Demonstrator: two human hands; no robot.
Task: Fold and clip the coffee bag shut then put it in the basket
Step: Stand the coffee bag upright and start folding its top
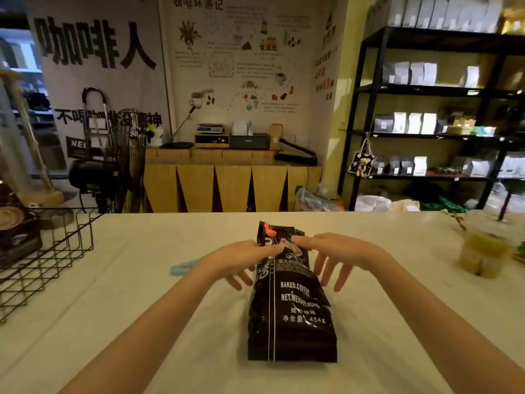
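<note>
On the table (pixel 113 322) one bag (pixel 289 308) lay flat; both hands, left (pixel 238 260) and right (pixel 341 254), pinched its top at 12 o'clock, other fingers splayed. One clip (pixel 183 268) at 9, one basket (pixel 42 257) beyond.

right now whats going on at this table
A person is working on a black coffee bag lying flat on the white table. The left hand and right hand both pinch its far top end, apparently starting the fold. A light blue clip lies on the table just left of the left hand, not yet used. The wire basket sits at the table's left edge; the bag isn't in it yet.
</note>
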